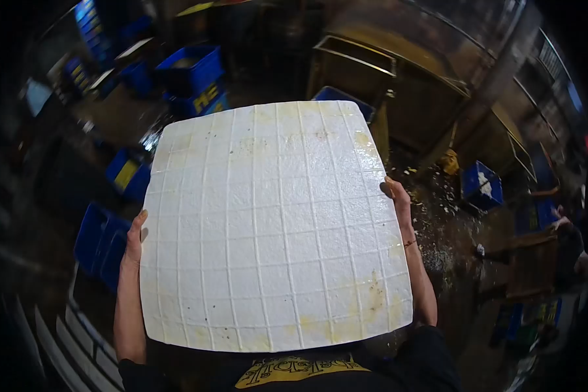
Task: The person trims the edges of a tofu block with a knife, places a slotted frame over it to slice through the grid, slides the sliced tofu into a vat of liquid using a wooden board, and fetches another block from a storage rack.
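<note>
A large white slab [277,222], foam-like with raised grid lines, yellowish stains and a few dark specks, fills the middle of the head view. Its flat face is turned up toward me, so its depth and underside stay hidden. On its left edge my left hand [135,236] is closed, with the thumb showing at the rim. Higher up, my right hand [399,197] grips the opposite edge, thumb against the side. The other fingers of both hands are mostly out of sight behind the slab. Held between them, it is close in front of my dark shirt.
Blue crates [193,68] stand beyond the slab, and another blue bin [101,238] is at the left. A blue crate with white stuff [482,185] sits on the wet, littered floor [447,222] at right. Far right, a person's arm [571,238] shows. White slats [59,346] lie lower left.
</note>
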`<state>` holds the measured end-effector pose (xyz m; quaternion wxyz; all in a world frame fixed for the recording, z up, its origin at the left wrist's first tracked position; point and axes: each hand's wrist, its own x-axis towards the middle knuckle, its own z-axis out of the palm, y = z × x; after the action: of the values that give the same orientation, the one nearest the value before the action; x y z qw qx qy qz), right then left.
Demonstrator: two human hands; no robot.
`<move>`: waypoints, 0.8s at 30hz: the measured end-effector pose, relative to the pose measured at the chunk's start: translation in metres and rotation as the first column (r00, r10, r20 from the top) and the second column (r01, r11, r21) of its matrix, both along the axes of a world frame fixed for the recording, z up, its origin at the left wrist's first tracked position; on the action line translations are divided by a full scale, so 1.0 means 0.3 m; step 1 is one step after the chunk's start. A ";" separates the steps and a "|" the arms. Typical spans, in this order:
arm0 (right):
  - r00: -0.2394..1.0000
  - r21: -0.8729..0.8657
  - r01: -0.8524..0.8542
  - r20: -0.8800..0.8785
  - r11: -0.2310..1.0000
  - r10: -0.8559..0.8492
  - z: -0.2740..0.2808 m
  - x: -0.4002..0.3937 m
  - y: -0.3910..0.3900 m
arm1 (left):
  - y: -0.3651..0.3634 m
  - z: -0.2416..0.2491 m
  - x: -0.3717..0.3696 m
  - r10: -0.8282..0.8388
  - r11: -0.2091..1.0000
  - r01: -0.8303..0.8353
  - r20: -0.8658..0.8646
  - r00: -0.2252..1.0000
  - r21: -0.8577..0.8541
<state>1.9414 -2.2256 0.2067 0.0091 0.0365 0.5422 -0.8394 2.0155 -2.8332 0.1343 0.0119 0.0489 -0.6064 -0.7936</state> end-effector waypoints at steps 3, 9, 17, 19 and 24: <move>0.999 -0.062 -0.013 -0.034 0.998 0.011 0.032 0.046 -0.043 | -0.148 -0.157 -0.181 -0.040 0.999 0.037 -0.068 0.997 -0.034; 0.962 0.094 0.270 -0.059 0.958 -0.266 0.066 0.147 -0.069 | -0.094 -0.044 -0.355 -0.137 0.936 0.125 -0.012 0.991 -0.329; 0.959 0.001 0.222 -0.182 0.975 -0.218 -0.008 0.189 -0.026 | 0.049 0.069 -0.443 -0.240 0.924 0.180 -0.146 0.960 -0.337; 0.963 0.010 0.225 -0.154 0.974 -0.221 -0.051 0.209 -0.031 | 0.071 0.031 -0.383 -0.218 0.930 0.157 -0.156 0.963 -0.331; 0.960 0.041 0.216 -0.193 0.975 -0.204 -0.094 0.195 -0.032 | 0.063 0.081 -0.284 -0.183 0.957 0.143 -0.141 0.973 -0.252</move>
<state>2.0000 -2.2352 0.1783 -0.1323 0.0151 0.5595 -0.8181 1.9303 -2.8143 0.1585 0.0017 -0.0682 -0.6967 -0.7141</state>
